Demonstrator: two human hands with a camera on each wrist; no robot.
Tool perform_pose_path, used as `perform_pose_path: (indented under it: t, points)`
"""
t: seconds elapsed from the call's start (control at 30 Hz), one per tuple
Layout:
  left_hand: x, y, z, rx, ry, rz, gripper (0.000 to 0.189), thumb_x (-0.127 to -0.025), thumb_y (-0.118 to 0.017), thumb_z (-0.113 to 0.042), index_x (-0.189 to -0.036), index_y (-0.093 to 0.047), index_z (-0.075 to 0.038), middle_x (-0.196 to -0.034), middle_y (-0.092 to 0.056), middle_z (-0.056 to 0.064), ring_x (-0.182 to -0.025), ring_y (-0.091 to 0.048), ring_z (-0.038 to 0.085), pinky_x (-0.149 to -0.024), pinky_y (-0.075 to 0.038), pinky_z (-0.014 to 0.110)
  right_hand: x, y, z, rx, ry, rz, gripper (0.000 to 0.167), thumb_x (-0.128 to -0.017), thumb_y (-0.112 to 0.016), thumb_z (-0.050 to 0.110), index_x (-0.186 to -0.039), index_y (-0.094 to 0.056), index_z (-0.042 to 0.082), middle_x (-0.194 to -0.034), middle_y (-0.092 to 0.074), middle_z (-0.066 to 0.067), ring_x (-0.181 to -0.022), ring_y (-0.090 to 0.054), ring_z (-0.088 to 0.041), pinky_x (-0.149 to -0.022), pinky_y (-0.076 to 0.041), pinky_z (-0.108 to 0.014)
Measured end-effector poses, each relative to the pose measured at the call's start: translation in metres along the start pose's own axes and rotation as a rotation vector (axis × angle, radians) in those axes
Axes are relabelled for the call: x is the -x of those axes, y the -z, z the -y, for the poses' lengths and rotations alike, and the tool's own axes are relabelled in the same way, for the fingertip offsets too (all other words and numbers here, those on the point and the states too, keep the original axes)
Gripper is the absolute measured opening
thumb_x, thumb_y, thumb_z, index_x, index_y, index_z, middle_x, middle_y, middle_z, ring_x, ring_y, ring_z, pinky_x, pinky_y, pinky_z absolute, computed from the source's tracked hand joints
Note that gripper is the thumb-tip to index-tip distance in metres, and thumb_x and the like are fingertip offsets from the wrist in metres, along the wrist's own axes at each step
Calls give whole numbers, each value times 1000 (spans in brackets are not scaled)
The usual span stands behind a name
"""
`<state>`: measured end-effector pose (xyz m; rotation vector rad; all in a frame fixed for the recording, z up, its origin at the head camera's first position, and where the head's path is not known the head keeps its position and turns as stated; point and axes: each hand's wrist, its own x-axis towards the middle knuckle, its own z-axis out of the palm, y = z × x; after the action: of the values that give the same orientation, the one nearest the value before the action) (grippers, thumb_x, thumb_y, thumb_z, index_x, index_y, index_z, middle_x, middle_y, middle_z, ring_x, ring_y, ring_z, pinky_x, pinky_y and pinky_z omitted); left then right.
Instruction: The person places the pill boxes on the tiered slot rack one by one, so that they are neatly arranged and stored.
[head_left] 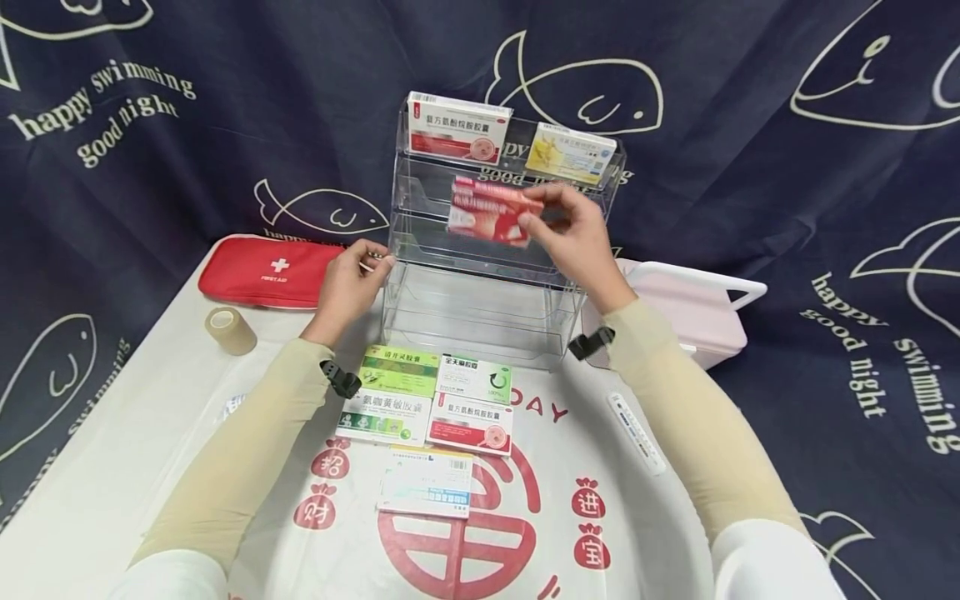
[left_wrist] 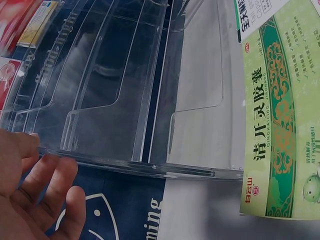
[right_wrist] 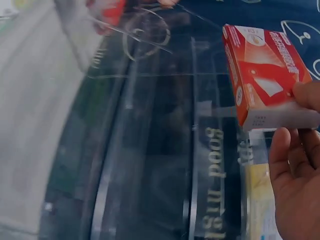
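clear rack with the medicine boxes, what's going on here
A person's right hand holds a red medicine box in front of the clear rack, while the left hand appears to hold its left edge. Two other boxes stand on the top tier; five more lie on the table before it.

Navy fish-print drapery (head_left: 300,100), white table cover (head_left: 97,500), red-printed, apparently plastic

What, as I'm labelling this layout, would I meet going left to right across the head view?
Tan tape roll → left hand → red medicine box → right hand → pink container.
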<state>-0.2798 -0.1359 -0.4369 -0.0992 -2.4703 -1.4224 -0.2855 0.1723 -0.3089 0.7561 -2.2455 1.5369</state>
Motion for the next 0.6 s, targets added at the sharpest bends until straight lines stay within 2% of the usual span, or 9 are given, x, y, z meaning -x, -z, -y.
perform_pose_path:
  t: [0.13, 0.27, 0.4, 0.5, 0.6]
  points:
    - [0, 0, 0, -4, 4, -11, 24, -101, -66, -24, -114, -67, -5, -94, -68, 11, -79, -63, 24, -70, -46, 31, -32, -13, -11, -13, 27, -39, 28, -92, -73, -3, -117, -65, -10, -110, -66, -14, -91, -63, -22, -73, -53, -26]
    - [-1, 1, -2, -9, 6, -11, 24, -100, -67, -25, -114, -67, -5, -94, -68, 12, -81, -64, 27, -70, -46, 30, -56, -22, -29, 54, 27, -35, 27, -94, -73, 4, -119, -67, -1, -107, -64, -10, -91, -61, -20, -70, -50, -27]
    - [0, 1, -2, -14, 13, -10, 24, -100, -67, -25, -114, -67, -5, -94, -68, 12, -80, -64, 26, -69, -46, 31, -69, -30, -35, 130, 16, -1, 23, -94, -74, 10, -117, -69, 6, -105, -65, -1, -91, -62, -15, -71, -51, -27]
    - [1, 1, -2, -12, 16, -11, 24, -100, -67, -25, -114, -67, -5, -94, -68, 12, -80, -64, 27, -69, -46, 32, -75, -36, -36, 172, 3, 41, 21, -95, -73, 10, -116, -70, 8, -112, -67, 3, -92, -63, -12, -71, -51, -27]
    - [1, -1, -1, -11, 10, -10, 24, -100, -67, -26, -114, -67, -5, -94, -68, 12, -81, -64, 27, -70, -46, 32, -78, -41, -39, 195, -15, 78, 21, -95, -73, 8, -116, -70, 8, -115, -68, 3, -92, -65, -12, -69, -53, -28]
